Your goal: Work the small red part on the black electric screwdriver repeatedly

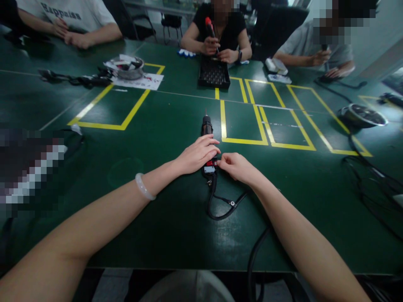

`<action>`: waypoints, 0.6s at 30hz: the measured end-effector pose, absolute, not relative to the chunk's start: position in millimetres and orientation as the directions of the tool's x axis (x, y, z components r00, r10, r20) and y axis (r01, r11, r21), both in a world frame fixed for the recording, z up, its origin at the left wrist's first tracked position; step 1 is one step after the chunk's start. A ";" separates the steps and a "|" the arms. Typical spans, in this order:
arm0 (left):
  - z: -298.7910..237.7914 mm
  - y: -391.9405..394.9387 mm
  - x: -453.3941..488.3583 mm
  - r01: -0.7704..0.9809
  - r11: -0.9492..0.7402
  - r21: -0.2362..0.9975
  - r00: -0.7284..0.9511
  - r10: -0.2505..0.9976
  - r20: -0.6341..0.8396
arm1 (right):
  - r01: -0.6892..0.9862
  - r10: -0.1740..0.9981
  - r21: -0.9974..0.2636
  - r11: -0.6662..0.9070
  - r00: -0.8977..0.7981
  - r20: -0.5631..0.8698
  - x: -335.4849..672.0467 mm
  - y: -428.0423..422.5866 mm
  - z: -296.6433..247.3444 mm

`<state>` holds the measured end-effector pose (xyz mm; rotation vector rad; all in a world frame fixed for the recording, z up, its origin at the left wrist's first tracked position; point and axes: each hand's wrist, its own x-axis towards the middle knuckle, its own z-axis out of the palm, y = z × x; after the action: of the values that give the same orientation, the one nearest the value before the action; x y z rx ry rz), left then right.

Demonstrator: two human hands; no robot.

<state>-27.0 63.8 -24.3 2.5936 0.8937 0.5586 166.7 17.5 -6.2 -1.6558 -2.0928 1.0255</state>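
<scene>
At the near side, a thick black cable (258, 247) runs past the right forearm and over the edge of the dark green table (176, 235). Farther in, a black lead (209, 205) curls into a loop, touching the rear end of a black cylindrical hand tool (207, 122) with a red section. The tool lies on the table in front of the person, its thin reddish tip pointing away. The right hand (234, 167) is curled, its thumb and forefinger drawn close together against the tool's rear; whether that grip pinches anything cannot be told. The left hand (197, 154), a pale translucent bangle (144, 187) above its wrist, lays its fingers across the tool's middle; how far its grip closes around the body is hidden. Beyond are yellow tape outlines (244, 141); to the right sits a round silver-rimmed dish (382, 122), and to the left a round metal bowl (130, 74) on a printed white sheet (155, 82). Farther still is a black rectangular tray (214, 85), where a person holds a red-and-black tool (210, 27). Two other people sit either side.
</scene>
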 end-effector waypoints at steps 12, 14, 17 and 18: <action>-23.2 60.2 -24.9 0.531 -0.714 0.457 0.720 0.664 0.200 | 0.657 0.884 -0.735 0.169 -0.431 -0.182 164.5 9.4 -8.0; -22.3 59.6 -25.4 0.539 -0.718 0.441 0.724 0.662 0.192 | 0.621 0.875 -0.769 0.150 -0.446 -0.190 166.3 8.9 -8.1; -18.7 58.2 -26.5 0.565 -0.713 0.415 0.725 0.669 0.162 | 0.589 0.871 -0.797 0.134 -0.454 -0.189 169.2 8.2 -8.8; -16.8 57.6 -27.2 0.580 -0.708 0.403 0.723 0.675 0.146 | 0.582 0.874 -0.802 0.132 -0.450 -0.182 170.1 8.2 -9.5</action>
<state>-27.2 57.6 -16.8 2.5981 0.9783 0.4072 170.1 8.2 -9.5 -1.4121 -2.0844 1.2305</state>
